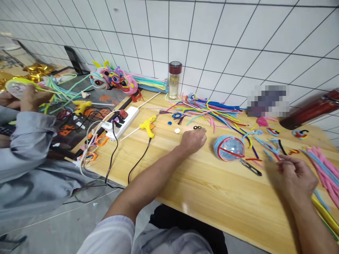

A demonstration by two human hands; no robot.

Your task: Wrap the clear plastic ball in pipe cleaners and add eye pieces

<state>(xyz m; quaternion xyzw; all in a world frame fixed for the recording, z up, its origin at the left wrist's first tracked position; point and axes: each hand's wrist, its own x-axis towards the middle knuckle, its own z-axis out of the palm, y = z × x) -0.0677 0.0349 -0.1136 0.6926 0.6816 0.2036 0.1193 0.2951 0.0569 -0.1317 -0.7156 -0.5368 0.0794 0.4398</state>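
My left hand (193, 141) is closed just above the table, beside two small black rings (197, 127); whatever its fingers hold is hidden. On the right, my right hand (298, 174) is pinched closed near light blue and red pipe cleaner pieces (269, 146). A thin reddish tip shows at those fingertips, too small to name for sure. Between my hands sits a clear ball partly wrapped in light blue pipe cleaner (221, 150), with a red strip across it. Black-handled scissors or a cutter (250, 167) lies against the ball's lower right.
A yellow glue gun (148, 126) and a white power strip (124, 123) with cords lie left. Behind are loose pipe cleaners (209, 109) and a glass bottle (174, 81). Pink pipe cleaners (324, 173) lie at right. A co-worker's hands (30, 97) hold a round piece far left.
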